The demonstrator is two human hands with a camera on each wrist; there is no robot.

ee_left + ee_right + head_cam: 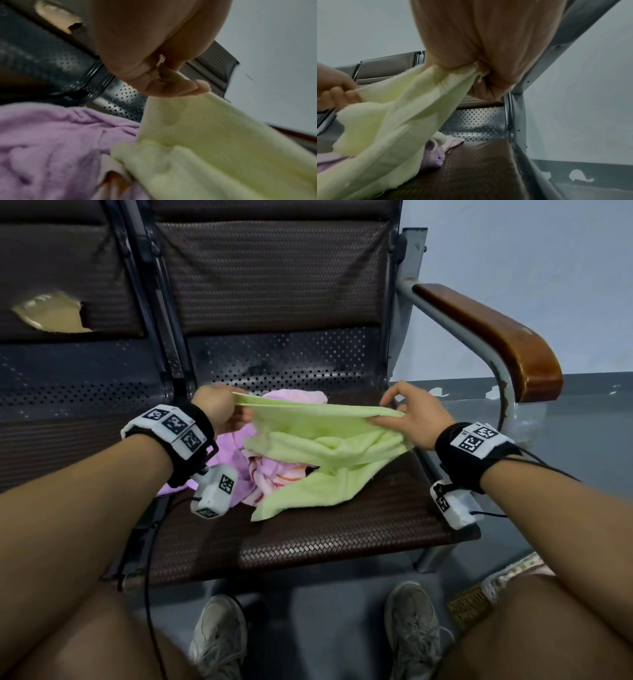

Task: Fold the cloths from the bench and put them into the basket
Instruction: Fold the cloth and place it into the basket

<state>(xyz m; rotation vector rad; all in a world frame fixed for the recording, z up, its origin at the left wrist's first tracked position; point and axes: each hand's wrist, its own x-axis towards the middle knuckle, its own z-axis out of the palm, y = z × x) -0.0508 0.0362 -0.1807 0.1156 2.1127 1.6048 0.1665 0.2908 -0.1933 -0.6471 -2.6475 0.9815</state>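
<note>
Dark woven bench seat (342, 529) under us, we've got the green cloth (318, 446) pinched at both ends, left hand (222, 409) and right hand (416, 416), stretched over the pink cloth (236, 453) pile

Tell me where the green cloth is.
In the head view, the green cloth is stretched between both hands above the bench seat, draping over the pink cloth.
</note>
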